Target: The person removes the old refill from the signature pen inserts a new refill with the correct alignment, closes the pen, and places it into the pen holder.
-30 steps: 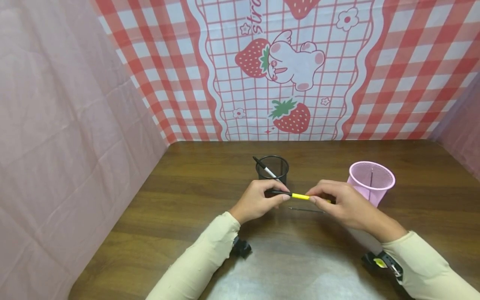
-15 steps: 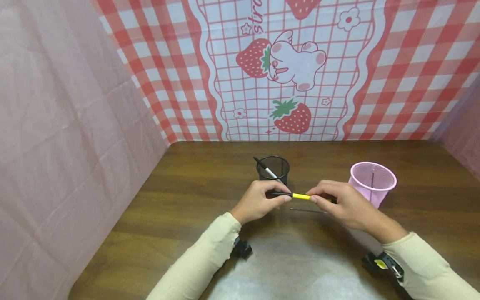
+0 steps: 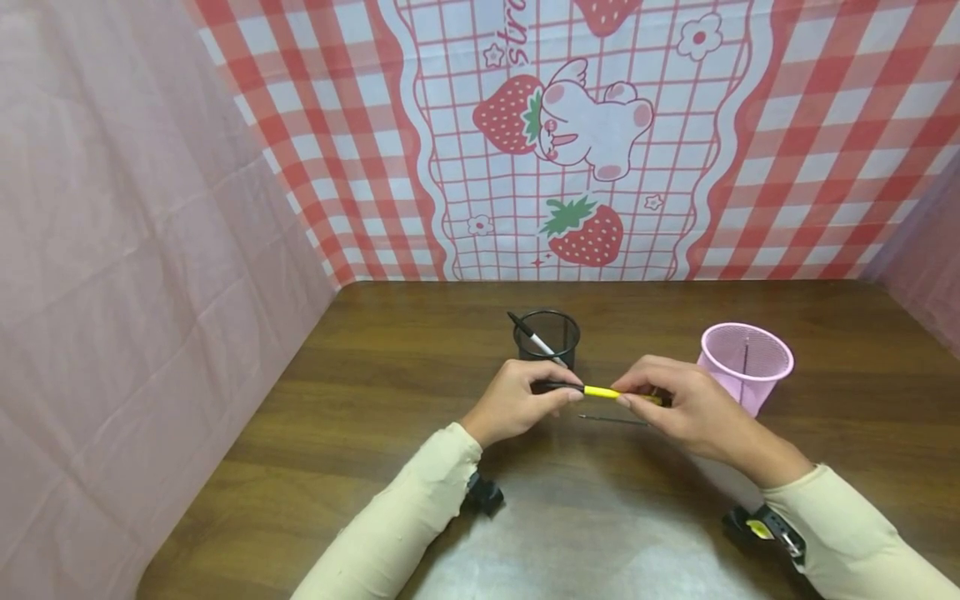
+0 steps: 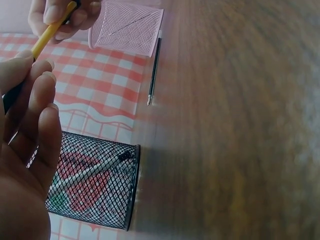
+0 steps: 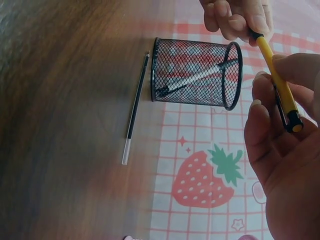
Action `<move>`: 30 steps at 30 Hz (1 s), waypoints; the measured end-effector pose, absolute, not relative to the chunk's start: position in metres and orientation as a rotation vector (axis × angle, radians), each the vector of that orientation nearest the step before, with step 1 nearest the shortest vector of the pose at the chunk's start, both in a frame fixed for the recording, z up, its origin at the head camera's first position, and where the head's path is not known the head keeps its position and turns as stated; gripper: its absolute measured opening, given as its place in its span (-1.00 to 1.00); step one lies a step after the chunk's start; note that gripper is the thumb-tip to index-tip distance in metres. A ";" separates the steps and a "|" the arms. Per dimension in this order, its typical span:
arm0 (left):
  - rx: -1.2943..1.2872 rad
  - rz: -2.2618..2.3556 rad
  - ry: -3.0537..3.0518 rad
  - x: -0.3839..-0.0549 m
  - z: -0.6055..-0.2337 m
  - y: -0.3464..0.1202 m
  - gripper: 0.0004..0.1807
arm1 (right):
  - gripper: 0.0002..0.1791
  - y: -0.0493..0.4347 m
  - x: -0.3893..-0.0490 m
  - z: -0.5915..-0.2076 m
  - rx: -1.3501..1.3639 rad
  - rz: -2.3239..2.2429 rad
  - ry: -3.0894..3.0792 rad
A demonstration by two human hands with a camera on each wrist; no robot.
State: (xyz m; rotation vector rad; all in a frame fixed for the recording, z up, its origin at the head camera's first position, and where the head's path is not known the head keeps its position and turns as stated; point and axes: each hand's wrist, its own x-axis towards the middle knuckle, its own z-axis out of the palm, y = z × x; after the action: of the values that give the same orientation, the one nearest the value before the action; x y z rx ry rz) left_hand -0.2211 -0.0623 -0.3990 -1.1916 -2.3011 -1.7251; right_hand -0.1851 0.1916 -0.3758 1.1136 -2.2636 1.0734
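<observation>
A ballpoint pen with a yellow barrel (image 3: 602, 392) and black front part is held level above the table between both hands. My left hand (image 3: 517, 402) pinches the black part between thumb and fingers. On the yellow barrel, my right hand (image 3: 686, 408) has its thumb and fingertips pinched. The pen's clip and black-edged button end (image 5: 294, 124) show under that hand in the right wrist view. Below the pen, a thin ink refill (image 5: 135, 102) lies on the table, dark along most of its length with a clear end.
Behind the left hand stands a black mesh pen cup (image 3: 547, 321) with a white, black-ended pen (image 3: 538, 340) leaning inside. A pink mesh cup (image 3: 780, 371) holding a thin dark stick stands behind the right hand. Checked strawberry cloth (image 3: 375, 167) hangs behind the wooden table (image 3: 315, 433).
Both hands keep their place and hold on the pen. The right fingers have shifted slightly on the barrel, and more of its yellow end shows behind them than half a second ago.
</observation>
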 end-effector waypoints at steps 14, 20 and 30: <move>-1.240 -1.721 -2.261 -0.223 -0.400 -0.065 -0.84 | -0.58 0.190 -0.187 -0.377 1.164 1.082 -2.164; -1.235 -1.695 -2.245 -0.224 -0.401 -0.065 -0.86 | -0.58 0.190 -0.185 -0.376 1.106 1.050 -2.223; -1.219 -1.726 -2.251 -0.223 -0.402 -0.064 -0.85 | -0.76 0.189 -0.181 -0.380 0.975 1.114 -2.379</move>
State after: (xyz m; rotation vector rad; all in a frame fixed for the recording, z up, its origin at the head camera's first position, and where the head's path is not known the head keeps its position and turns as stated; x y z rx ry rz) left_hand -0.2231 -0.0640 -0.4019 -1.2187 -2.2510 -1.7262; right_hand -0.1809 0.1891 -0.3800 0.9746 -2.3785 1.1136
